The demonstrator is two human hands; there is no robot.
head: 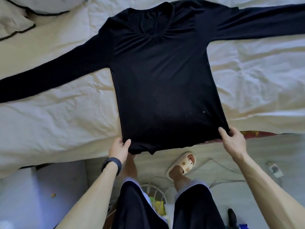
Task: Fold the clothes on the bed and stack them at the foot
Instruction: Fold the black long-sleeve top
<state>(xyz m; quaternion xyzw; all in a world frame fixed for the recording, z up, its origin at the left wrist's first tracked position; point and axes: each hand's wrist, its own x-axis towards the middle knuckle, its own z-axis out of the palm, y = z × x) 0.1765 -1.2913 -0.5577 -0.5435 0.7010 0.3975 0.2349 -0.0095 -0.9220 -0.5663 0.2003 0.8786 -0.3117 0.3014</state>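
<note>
Big white rumpled bed (49,123) across the whole upper view, near edge right up against the person's legs. Spread flat on it, a black long-sleeved top (161,80), neckline (156,22) at the far side, hem at the near edge of the mattress and just hanging over. 2 sleeves out wide: left-side sleeve (49,76) running off the frame and slanting toward the near side, right-side sleeve (264,22) stretched off the frame close to the far side. Body of the top smooth, with a few pale specks of lint low down.

Below the bed edge, dark shorts (189,209) and bare legs. Up in the far left corner, a cream pillow with dark piping (16,17), well apart from the top.

Now the hands, 1 at each hem corner. Left hand (119,148) clamped on the left corner of the hem, thumb on top of the cloth, fingers tucked underneath. Right hand (232,140) pinching the right corner likewise, thumb over the cloth, fingers curled behind. Hem pulled taut between the 2.

Just under the hem, a cream slipper (181,164) on the right foot, toes pointing at the bed. Smallest of all, a dark band (112,165) round the left wrist.
</note>
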